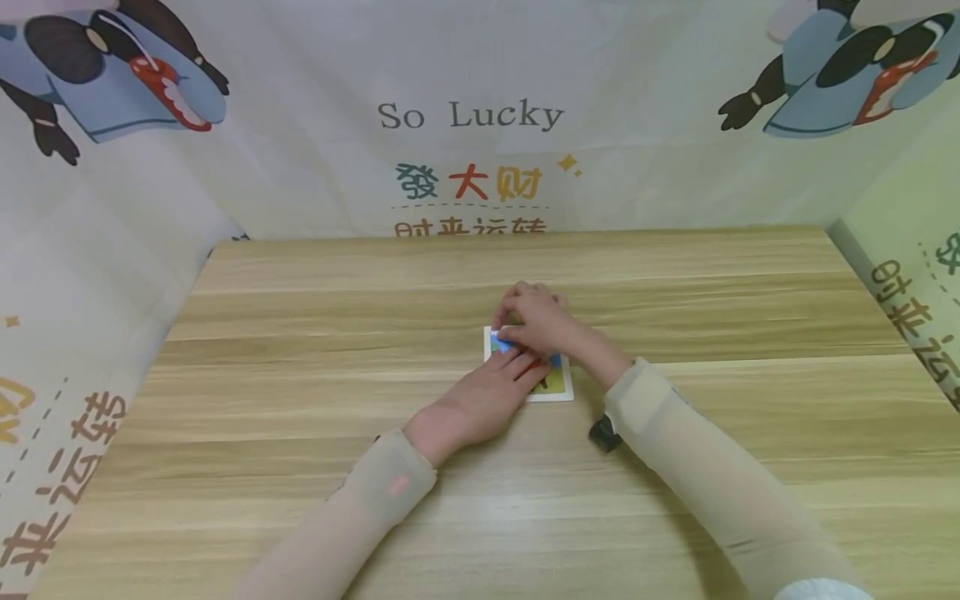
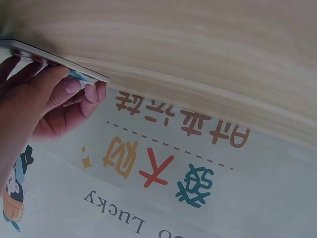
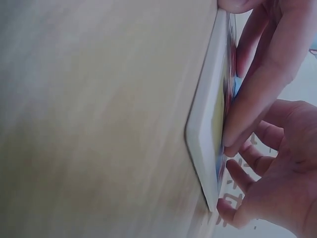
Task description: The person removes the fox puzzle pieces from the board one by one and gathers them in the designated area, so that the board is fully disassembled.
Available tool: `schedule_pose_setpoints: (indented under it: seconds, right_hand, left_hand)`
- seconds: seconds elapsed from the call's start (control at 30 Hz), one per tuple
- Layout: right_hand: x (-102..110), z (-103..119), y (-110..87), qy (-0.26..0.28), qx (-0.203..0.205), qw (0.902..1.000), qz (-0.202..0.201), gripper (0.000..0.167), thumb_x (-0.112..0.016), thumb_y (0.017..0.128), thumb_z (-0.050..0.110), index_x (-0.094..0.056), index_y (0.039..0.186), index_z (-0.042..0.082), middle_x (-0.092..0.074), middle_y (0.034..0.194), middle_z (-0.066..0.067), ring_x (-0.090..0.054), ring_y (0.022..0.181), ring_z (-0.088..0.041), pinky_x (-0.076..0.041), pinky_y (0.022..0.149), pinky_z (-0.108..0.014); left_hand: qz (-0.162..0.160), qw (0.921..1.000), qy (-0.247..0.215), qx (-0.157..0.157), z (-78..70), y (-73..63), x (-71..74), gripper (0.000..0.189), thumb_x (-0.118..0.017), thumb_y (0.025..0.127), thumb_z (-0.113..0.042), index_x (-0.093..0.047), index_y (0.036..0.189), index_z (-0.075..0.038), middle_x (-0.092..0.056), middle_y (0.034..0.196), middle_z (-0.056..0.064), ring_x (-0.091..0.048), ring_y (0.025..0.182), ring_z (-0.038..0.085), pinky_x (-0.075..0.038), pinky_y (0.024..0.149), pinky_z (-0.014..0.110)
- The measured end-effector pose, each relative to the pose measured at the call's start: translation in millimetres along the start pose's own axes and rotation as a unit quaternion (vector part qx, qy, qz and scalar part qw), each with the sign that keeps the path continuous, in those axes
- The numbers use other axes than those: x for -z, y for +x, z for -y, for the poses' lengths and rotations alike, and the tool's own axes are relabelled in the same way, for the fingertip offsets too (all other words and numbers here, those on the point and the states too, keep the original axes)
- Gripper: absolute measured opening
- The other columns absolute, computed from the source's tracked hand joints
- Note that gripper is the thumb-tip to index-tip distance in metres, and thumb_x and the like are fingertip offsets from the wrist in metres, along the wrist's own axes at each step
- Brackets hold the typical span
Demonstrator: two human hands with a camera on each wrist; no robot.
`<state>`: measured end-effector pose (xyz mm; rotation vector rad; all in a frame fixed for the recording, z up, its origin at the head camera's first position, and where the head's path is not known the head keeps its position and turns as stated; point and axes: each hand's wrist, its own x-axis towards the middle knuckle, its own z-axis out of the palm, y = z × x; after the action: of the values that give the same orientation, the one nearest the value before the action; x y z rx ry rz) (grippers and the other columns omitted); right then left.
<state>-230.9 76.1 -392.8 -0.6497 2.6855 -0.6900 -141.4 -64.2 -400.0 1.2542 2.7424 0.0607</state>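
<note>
A small picture board [image 1: 557, 393] with a white border and a blue, yellow and green picture lies flat on the wooden table. From the left, my left hand [image 1: 480, 400] reaches over it, fingers extended and resting on the picture. My right hand [image 1: 542, 321] is bent over the far edge, its thumb and forefinger close together at a blue patch [image 1: 504, 343] in the far left corner. Whether they pinch a loose piece is hidden. In the right wrist view, the board's pale edge [image 3: 198, 124] sits below the left fingers [image 3: 252, 104], and the right hand [image 3: 292, 168] has curled fingers beside it.
The wooden table [image 1: 300, 333] spreads around the board on every side. A printed cloth [image 1: 315, 125] with lettering and cartoon figures hangs behind it and along the sides. A small black object [image 1: 604, 434] shows below the right sleeve cuff.
</note>
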Motion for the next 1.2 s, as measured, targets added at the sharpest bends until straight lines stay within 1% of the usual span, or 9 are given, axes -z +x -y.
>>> schedule_pose_setpoints:
  seconds: [0.2, 0.27, 0.33, 0.47, 0.53, 0.63, 0.73, 0.93, 1.2]
  right_hand:
    - [0, 1, 2.0, 0.030, -0.012, 0.9994, -0.015, 0.008, -0.069, 0.094, 0.025, -0.072, 0.096, 0.017, -0.065, 0.119, -0.004, -0.044, 0.130, -0.034, -0.025, 0.109, -0.061]
    - [1, 1, 1.9, 0.047, -0.011, 0.9987, -0.017, 0.007, -0.070, 0.094, 0.023, -0.072, 0.096, 0.016, -0.070, 0.112, -0.003, -0.050, 0.124, -0.031, -0.025, 0.109, -0.059]
    - [2, 0, 1.5, 0.075, -0.005, 0.9971, -0.011, 0.007, -0.069, 0.094, 0.020, -0.071, 0.097, 0.014, -0.072, 0.108, -0.003, -0.057, 0.114, -0.027, -0.032, 0.109, -0.054]
    - [4, -3, 0.5, 0.129, 0.010, 0.9915, 0.011, 0.008, -0.066, 0.095, 0.012, -0.069, 0.100, 0.007, -0.072, 0.102, -0.008, -0.063, 0.091, -0.019, -0.049, 0.092, -0.036]
    - [5, -4, 0.5, 0.150, 0.015, 0.9883, 0.020, 0.009, -0.065, 0.095, 0.008, -0.068, 0.102, 0.004, -0.071, 0.100, -0.010, -0.062, 0.086, -0.017, -0.052, 0.081, -0.029]
    - [5, -7, 0.6, 0.172, 0.019, 0.9845, 0.030, 0.011, -0.063, 0.095, 0.005, -0.068, 0.105, 0.002, -0.069, 0.098, -0.011, -0.061, 0.083, -0.016, -0.051, 0.074, -0.024]
    - [7, -8, 0.5, 0.181, 0.021, 0.9827, 0.033, 0.014, -0.064, 0.095, 0.005, -0.068, 0.107, 0.001, -0.069, 0.099, -0.012, -0.062, 0.084, -0.016, -0.051, 0.073, -0.023]
    - [13, -7, -1.0, 0.197, 0.028, 0.9801, 0.000, 0.016, -0.063, 0.095, 0.003, -0.068, 0.109, -0.002, -0.069, 0.104, -0.015, -0.064, 0.091, -0.019, -0.053, 0.079, -0.025]
    - [21, -9, -4.3, 0.242, -0.001, 0.9693, -0.041, 0.018, -0.062, 0.095, 0.001, -0.068, 0.111, -0.003, -0.065, 0.103, -0.014, -0.065, 0.090, -0.020, -0.057, 0.076, -0.024]
  left_hand:
    - [0.004, 1.0000, -0.004, 0.005, -0.7, -0.9, 0.3, 0.048, -0.040, 0.103, -0.005, -0.039, 0.151, -0.003, -0.032, 0.162, 0.014, -0.026, 0.152, 0.030, -0.023, 0.125, 0.042]
    - [0.007, 0.9999, -0.003, 0.007, -1.0, -0.7, 0.6, 0.048, -0.040, 0.104, -0.005, -0.039, 0.151, -0.003, -0.032, 0.162, 0.014, -0.026, 0.152, 0.030, -0.023, 0.125, 0.041]
    - [0.009, 0.9999, 0.000, 0.010, -1.3, -0.5, 0.6, 0.048, -0.040, 0.104, -0.006, -0.039, 0.151, -0.004, -0.032, 0.162, 0.014, -0.025, 0.152, 0.029, -0.023, 0.125, 0.041]
    - [0.015, 0.9998, 0.003, 0.014, -1.6, 0.0, 0.6, 0.048, -0.041, 0.104, -0.007, -0.039, 0.152, -0.004, -0.032, 0.162, 0.013, -0.025, 0.153, 0.029, -0.023, 0.125, 0.040]
    - [0.022, 0.9996, 0.002, 0.017, -1.9, 0.1, 0.7, 0.048, -0.041, 0.105, -0.008, -0.038, 0.152, -0.005, -0.031, 0.163, 0.013, -0.024, 0.153, 0.029, -0.022, 0.126, 0.040]
    - [0.033, 0.9991, -0.003, 0.025, -2.5, 0.0, 1.3, 0.048, -0.039, 0.106, -0.009, -0.036, 0.154, -0.005, -0.028, 0.164, 0.013, -0.022, 0.154, 0.029, -0.021, 0.126, 0.040]
    - [0.039, 0.9987, -0.010, 0.032, -3.2, 0.0, 2.0, 0.048, -0.038, 0.106, -0.010, -0.036, 0.154, -0.006, -0.027, 0.165, 0.012, -0.021, 0.154, 0.029, -0.021, 0.126, 0.041]
    - [0.040, 0.9980, -0.022, 0.045, -3.9, 0.4, 2.0, 0.047, -0.036, 0.107, -0.010, -0.037, 0.154, -0.008, -0.031, 0.163, 0.011, -0.023, 0.154, 0.028, -0.026, 0.124, 0.044]
    - [0.054, 0.9964, -0.035, 0.056, -3.0, 2.1, 1.4, 0.048, -0.033, 0.108, -0.013, -0.034, 0.156, -0.010, -0.027, 0.165, 0.010, -0.020, 0.155, 0.027, -0.024, 0.125, 0.044]
